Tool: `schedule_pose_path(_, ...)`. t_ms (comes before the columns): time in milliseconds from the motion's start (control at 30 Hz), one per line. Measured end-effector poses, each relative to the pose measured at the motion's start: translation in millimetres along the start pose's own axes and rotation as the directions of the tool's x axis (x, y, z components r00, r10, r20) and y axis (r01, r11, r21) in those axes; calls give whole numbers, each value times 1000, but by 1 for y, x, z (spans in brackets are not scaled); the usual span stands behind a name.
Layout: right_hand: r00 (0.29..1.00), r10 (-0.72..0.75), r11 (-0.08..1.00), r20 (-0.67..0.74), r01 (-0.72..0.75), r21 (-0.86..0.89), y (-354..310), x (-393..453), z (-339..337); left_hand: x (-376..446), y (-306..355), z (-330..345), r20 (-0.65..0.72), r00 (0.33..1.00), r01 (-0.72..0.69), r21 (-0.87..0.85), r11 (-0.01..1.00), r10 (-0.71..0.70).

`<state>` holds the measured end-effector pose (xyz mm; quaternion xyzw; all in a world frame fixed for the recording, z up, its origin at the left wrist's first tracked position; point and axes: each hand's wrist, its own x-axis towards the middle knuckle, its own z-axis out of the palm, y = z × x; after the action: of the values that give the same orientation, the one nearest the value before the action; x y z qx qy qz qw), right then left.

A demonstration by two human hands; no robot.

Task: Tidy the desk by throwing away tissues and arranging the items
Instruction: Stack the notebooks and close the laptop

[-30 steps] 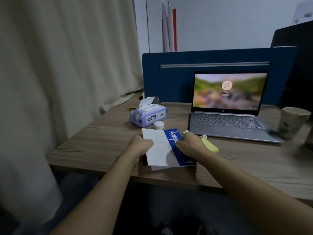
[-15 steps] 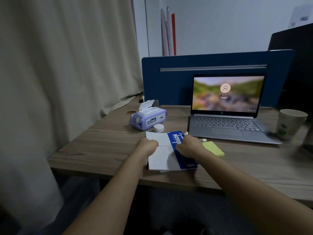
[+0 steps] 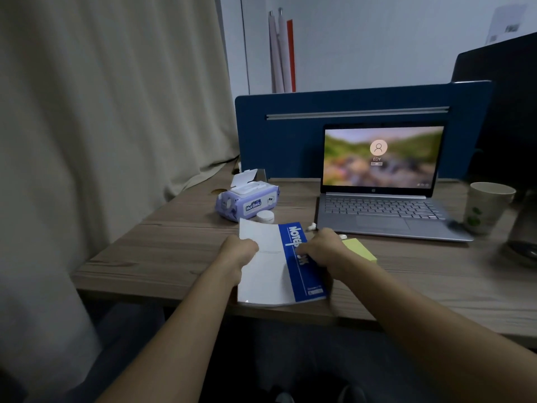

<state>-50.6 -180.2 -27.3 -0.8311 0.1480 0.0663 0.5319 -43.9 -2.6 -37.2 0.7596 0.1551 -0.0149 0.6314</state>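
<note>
A: Notebook (image 3: pixel 279 263), blue and white cover, title band partly read as "Note". Location: lower centre of the frame, lying on the wooden desk (image 3: pixel 162 251) at its near edge, one corner slightly overhanging.

B: Hold noted?

A: Held at both sides. Left hand (image 3: pixel 238 251) is curled closed on the white left margin; right hand (image 3: pixel 322 248) is closed over the blue band, fingers pressed onto the cover. Whether the book is lifted clear or only being slid and squared cannot be told.

B: Other items listed?

A: Wet-wipe pack (image 3: pixel 247 200), lid flipped open, left of centre. Small white round cap (image 3: pixel 266 216) just beside it, near the notebook's far edge. Yellow sticky-note pad (image 3: pixel 360 250) just right of the right hand. Two small white objects, perhaps earbuds (image 3: pixel 312 226), near the laptop's front edge. Open laptop (image 3: pixel 380 205) right of centre; paper cup (image 3: pixel 485 207) at far right.

B: Progress recorded?

A: No loose tissues are seen on the desk, so disposal is judged likely finished, though no bin is in view. Arranging is judged to be under way: the notebook is in hand, while the pack lid, cap, pad and earbuds appear still to be placed.
</note>
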Motion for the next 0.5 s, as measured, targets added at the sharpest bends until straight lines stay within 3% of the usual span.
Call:
schedule_pose_path(100,997,-80,978,15,75,193,3,-4,2,-5,1,0,8,997,-74,-110,991,75)
schedule_pose_path(200,951,-270,892,-148,305,334,1,-8,3,-13,10,-1,-14,958,-283,-180,942,286)
schedule_pose_path(300,846,-436,799,-308,521,300,-9,-12,0,-20,24,2,-28,863,-502,-148,852,504)
schedule_pose_path(400,736,-547,737,-400,649,188,-10,-13,-5,-18,31,5,-33,832,-551,-162,819,554)
schedule_pose_path(500,719,-540,710,-437,669,222,2,-13,-10,-14,23,9,3,800,-590,-177,788,600)
